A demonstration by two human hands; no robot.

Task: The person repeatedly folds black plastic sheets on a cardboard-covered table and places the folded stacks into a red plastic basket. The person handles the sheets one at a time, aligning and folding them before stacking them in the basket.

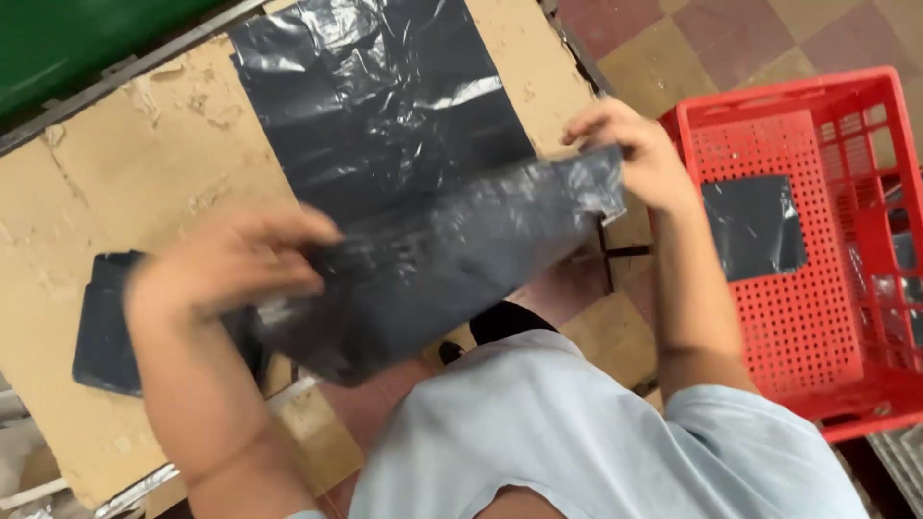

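- Cardboard-covered table (125,144) is filling the frame from nine o'clock round to twelve, its brown surface scuffed and torn in patches, with a green panel (67,38) running along its far edge at eleven o'clock.
- Red plastic crate (769,327) is sitting on the tiled floor (711,38) at three o'clock, its perforated base showing, with one flat dark bag (753,227) lying inside it.
- Black plastic sheet (375,106) is lying spread flat on the table at twelve o'clock, glossy and creased, just beyond the hands.
- Grey-black plastic bag (452,259) is being held in the air at the centre, stretched between both hands and slanting from seven o'clock up to two o'clock; it is covering the near edge of the flat sheet and part of the table's rim.
- Stack of folded dark bags (101,336) is resting on the table at eight o'clock, partly hidden behind the left forearm.
- Left hand (231,264), blurred, is closing on the bag's lower end at nine o'clock, fingers curled over the plastic.
- Right hand (635,154) is pinching the bag's upper corner at two o'clock, just beside the crate's rim.
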